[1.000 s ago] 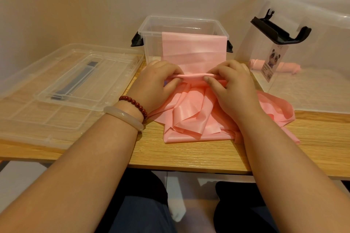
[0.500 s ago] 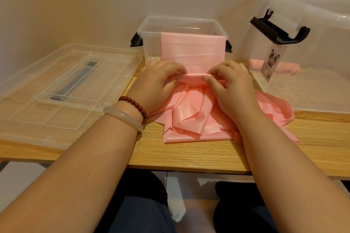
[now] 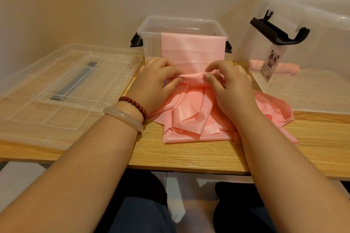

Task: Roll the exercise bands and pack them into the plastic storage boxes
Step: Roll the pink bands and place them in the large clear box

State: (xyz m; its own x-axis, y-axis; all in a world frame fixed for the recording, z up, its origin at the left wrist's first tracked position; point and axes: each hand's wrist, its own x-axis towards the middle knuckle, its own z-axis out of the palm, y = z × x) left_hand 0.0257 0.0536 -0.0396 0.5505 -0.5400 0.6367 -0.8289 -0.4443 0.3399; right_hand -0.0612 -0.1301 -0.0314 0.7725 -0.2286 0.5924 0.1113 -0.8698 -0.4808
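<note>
Pale wall backs a wooden bench (image 3: 189,155) where the left hand (image 3: 157,81) and right hand (image 3: 231,85) each pinch the started roll (image 3: 192,77) of a pink exercise band (image 3: 191,117), fingers curled over it. Beyond the grip, the band's flat tail climbs over the near rim of the small clear box (image 3: 149,30); nearer than the grip, the rest lies in crumpled folds on the bench. My guess at the risks: the slick film could slip and the roll spring loose if either grip eases, and uneven turning by the 2 hands would skew it into a cone; those folds may wind in as creases. The roll's long axis runs hand to hand, across the person, while the strip itself points away toward the box. Right of the grip, a larger box (image 3: 312,43) holds a rolled band (image 3: 287,67)
</note>
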